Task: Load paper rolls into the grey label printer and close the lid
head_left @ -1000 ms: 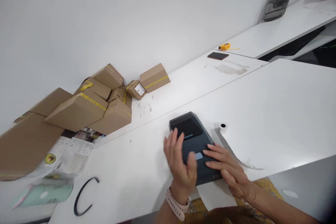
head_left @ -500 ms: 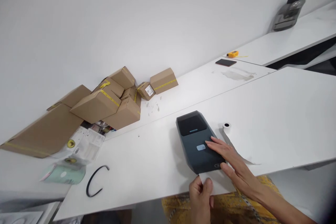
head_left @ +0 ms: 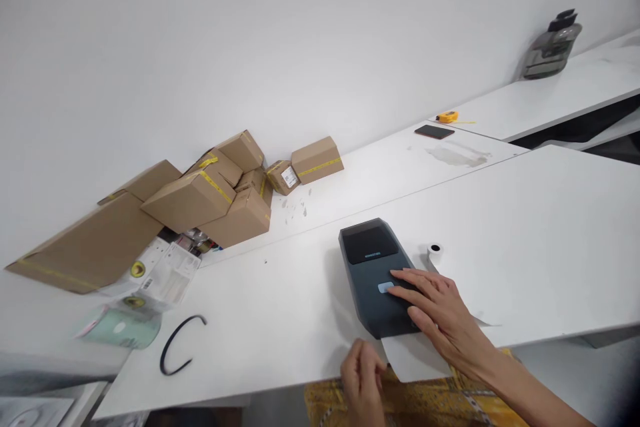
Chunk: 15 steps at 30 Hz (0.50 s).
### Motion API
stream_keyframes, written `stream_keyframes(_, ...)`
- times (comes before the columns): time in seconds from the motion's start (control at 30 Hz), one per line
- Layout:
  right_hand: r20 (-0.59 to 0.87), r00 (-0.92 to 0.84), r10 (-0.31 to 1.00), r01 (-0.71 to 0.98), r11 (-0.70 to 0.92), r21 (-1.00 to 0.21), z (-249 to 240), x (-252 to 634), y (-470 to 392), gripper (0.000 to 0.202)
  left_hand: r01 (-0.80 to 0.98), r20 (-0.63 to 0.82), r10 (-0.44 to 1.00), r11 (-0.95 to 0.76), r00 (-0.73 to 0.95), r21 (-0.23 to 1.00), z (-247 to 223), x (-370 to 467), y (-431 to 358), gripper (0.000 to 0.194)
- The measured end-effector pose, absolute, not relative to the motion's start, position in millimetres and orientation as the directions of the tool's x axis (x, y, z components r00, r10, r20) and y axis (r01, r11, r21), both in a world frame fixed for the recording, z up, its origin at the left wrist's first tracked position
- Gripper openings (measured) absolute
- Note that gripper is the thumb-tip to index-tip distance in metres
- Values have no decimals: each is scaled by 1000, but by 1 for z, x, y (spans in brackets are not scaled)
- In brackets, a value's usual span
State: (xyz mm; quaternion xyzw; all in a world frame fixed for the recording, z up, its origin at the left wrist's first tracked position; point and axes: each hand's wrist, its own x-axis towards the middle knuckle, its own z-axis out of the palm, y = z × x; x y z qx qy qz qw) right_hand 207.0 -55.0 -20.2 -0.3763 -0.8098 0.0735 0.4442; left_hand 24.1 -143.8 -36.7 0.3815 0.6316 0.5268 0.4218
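A dark blue-grey printer (head_left: pixel 366 283) with a black window at its far end and a light blue button lies on the white table. White paper (head_left: pixel 413 359) sticks out at its near end and hangs over the table's edge. My right hand (head_left: pixel 435 313) rests on the printer with fingers stretched, a fingertip touching the button. My left hand (head_left: pixel 363 377) is just left of the paper, fingers curled in and apart from it, with nothing visible in them. Right of the printer stands a small paper roll (head_left: pixel 435 253), its loose strip partly hidden behind my right hand.
Cardboard boxes (head_left: pixel 190 197) are piled along the wall at left, near clear-wrapped packs (head_left: pixel 170 273) and a mint-green pack (head_left: pixel 127 328). A curved black band (head_left: pixel 167 347) lies front left. Farther back are a phone (head_left: pixel 434 131), a yellow tape measure (head_left: pixel 447 117) and a bottle (head_left: pixel 554 47).
My left hand has let go of the paper and moved a little left. My right hand has shifted on the printer, bringing a fingertip onto the button. The view has tilted slightly.
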Motion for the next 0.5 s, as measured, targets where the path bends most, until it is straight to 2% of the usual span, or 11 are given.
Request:
stream_keyframes(0.13,697,-327,638,631,696,-342,-21,202,-53,32,167,90,807,10,-584,986,-20,11,-137,50)
stream_keyframes(0.27,721,-362,592,677,698,-233,-22,200,-51,29,258,220,780,-78,-585,963,-13,23,-126,45)
stream_keyframes(0.4,726,-378,575,682,703,-202,-18,200,-48,28,232,167,852,-56,-495,971,-14,39,-121,55)
stream_keyframes(0.5,693,-357,626,617,715,-328,-21,202,-51,29,169,75,900,-1,-430,986,-14,45,-122,61)
